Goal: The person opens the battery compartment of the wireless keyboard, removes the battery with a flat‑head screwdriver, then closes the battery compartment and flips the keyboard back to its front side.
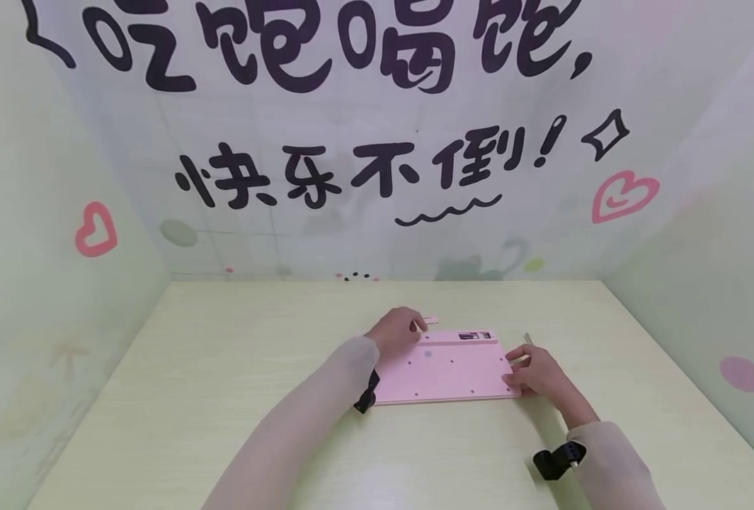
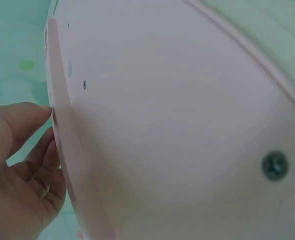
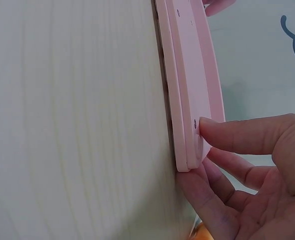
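In the head view, a pink panel (image 1: 453, 372) lies on a pale wooden bench (image 1: 224, 368), its flat face up and dotted with small dark screws or screw holes. A raised strip (image 1: 443, 339) runs along its far edge, and near the strip's right end a slot (image 1: 475, 336) shows dark and metallic parts too small to make out. The left hand (image 1: 402, 331) is at the far left part of the panel, its forearm covering the near left corner. A small pink piece (image 1: 432, 320) lies just beyond that hand. The right hand (image 1: 538, 372) grips the right edge near the close corner, and a thin pale rod (image 1: 527, 339) shows beside it. Both wrists carry black cameras (image 1: 560, 460) next to light sleeves (image 1: 619, 460). Behind stands a wall (image 1: 389, 248) with black lettering and pink hearts.

In the left wrist view, the left hand pinches the outer side of the raised strip: the thumb tip meets its edge, and the other fingers are bent against or behind it, their tips partly hidden.

In the right wrist view, the right hand's thumb presses on the upper face while the other fingers curl beneath the panel's corner. A blurred orange thing (image 3: 203, 232) shows at the bottom.
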A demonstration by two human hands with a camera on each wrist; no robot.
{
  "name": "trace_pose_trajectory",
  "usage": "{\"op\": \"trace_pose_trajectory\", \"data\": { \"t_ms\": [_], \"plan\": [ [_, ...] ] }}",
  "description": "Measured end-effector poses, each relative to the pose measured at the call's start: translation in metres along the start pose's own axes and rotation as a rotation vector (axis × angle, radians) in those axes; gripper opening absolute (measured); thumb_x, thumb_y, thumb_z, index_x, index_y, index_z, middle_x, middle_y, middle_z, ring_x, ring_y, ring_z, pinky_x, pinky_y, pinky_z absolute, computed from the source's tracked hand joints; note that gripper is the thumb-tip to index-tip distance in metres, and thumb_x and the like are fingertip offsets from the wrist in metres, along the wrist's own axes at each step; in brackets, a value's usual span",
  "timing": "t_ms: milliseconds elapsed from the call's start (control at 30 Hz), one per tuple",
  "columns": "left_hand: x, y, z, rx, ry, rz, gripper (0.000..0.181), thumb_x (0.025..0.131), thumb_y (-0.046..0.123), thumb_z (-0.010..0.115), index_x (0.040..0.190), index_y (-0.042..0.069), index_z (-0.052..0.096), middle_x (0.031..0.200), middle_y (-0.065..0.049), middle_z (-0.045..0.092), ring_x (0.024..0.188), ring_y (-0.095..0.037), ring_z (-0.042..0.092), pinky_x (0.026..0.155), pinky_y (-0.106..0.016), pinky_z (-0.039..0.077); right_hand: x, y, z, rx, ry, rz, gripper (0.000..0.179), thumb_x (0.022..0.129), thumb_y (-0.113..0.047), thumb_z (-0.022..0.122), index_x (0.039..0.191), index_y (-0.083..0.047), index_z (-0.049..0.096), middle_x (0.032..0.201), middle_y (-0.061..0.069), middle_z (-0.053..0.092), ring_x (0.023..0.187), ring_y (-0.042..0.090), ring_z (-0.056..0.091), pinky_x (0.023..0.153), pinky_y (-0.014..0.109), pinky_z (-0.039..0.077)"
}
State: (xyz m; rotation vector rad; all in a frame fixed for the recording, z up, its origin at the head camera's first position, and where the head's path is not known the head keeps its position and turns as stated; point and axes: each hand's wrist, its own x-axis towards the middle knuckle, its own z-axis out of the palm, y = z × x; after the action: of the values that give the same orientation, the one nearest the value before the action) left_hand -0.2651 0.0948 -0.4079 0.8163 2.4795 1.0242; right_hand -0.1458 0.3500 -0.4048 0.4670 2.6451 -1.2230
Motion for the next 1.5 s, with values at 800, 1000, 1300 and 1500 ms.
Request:
{"op": "trace_pose_trajectory", "data": {
  "t_ms": [800, 1000, 1300, 1500],
  "plan": [
    [-0.012, -0.02, 0.022, -0.165, 0.196, -0.003, 0.019, 0.085, 0.006, 0.063, 0.102, 0.011, 0.069, 0.092, 0.003, 0.051, 0.088, -0.012, 0.05, 0.081, -0.026, 0.043, -0.001, -0.002, 0.002, -0.007, -0.009, -0.018, 0.045, 0.077, -0.002, 0.071, 0.114, 0.011, 0.048, 0.09, 0.017, 0.054, 0.066, 0.019, 0.054, 0.057, 0.032, 0.052],
    [-0.013, -0.017, 0.022, -0.186, 0.195, -0.016, 0.02, 0.086, 0.007, 0.063, 0.104, 0.012, 0.069, 0.094, 0.005, 0.053, 0.092, -0.012, 0.051, 0.085, -0.027, 0.042, 0.0, -0.002, -0.003, -0.02, -0.031, -0.016, 0.047, 0.076, -0.004, 0.072, 0.114, 0.012, 0.049, 0.09, 0.016, 0.055, 0.065, 0.018, 0.056, 0.059, 0.034, 0.053],
    [-0.014, -0.017, 0.02, -0.186, 0.184, -0.022, 0.02, 0.087, 0.009, 0.061, 0.105, 0.013, 0.068, 0.096, 0.005, 0.053, 0.094, -0.012, 0.051, 0.087, -0.029, 0.042, 0.005, -0.006, -0.013, -0.049, -0.101, -0.024, 0.041, 0.079, -0.006, 0.07, 0.112, 0.012, 0.052, 0.085, 0.013, 0.056, 0.067, 0.019, 0.055, 0.062, 0.036, 0.053],
    [-0.013, -0.018, 0.021, -0.183, 0.195, -0.023, 0.02, 0.087, 0.009, 0.062, 0.105, 0.014, 0.069, 0.095, 0.007, 0.053, 0.093, -0.011, 0.051, 0.087, -0.028, 0.041, 0.01, -0.01, -0.019, -0.057, -0.106, -0.008, 0.048, 0.08, -0.009, 0.07, 0.119, 0.01, 0.049, 0.087, 0.012, 0.057, 0.072, 0.02, 0.056, 0.067, 0.04, 0.053]
  ]
}}
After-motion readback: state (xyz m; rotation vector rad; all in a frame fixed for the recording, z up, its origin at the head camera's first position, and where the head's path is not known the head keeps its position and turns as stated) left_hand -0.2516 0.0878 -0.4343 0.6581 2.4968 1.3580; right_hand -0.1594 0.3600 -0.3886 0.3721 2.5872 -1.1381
